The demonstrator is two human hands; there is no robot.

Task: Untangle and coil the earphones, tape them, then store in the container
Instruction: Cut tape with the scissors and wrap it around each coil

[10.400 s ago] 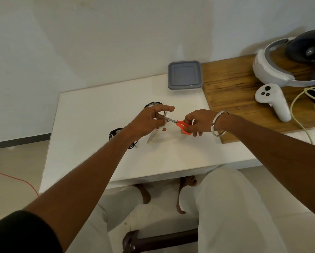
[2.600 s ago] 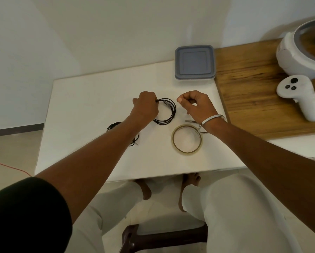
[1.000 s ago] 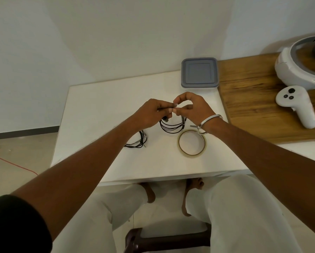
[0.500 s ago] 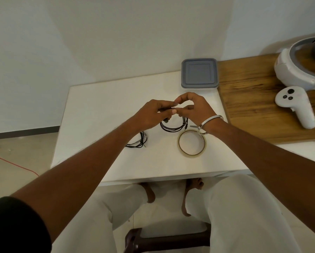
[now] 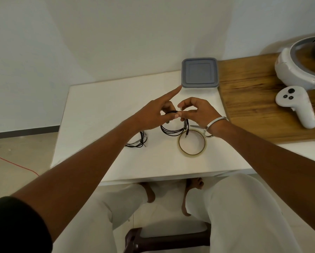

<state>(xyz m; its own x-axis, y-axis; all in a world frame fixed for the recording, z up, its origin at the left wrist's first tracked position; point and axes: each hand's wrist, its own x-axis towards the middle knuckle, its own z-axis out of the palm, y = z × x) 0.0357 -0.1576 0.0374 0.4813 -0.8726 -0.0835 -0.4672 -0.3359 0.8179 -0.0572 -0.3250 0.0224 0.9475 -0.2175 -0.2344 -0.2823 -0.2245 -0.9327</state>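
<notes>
The coiled earphones hang at the centre of the frame, just above the white counter, their top held between both hands. The left hand pinches the coil's upper loop with thumb and a middle finger, index finger pointing straight toward the upper right. The right hand has its grip curled at the same spot, apparently pinching the cable, though the contact is hard to see. The tape roll lies flat just below the coil. A second earphone bundle lies to the left. The grey lidded container sits above, well apart.
</notes>
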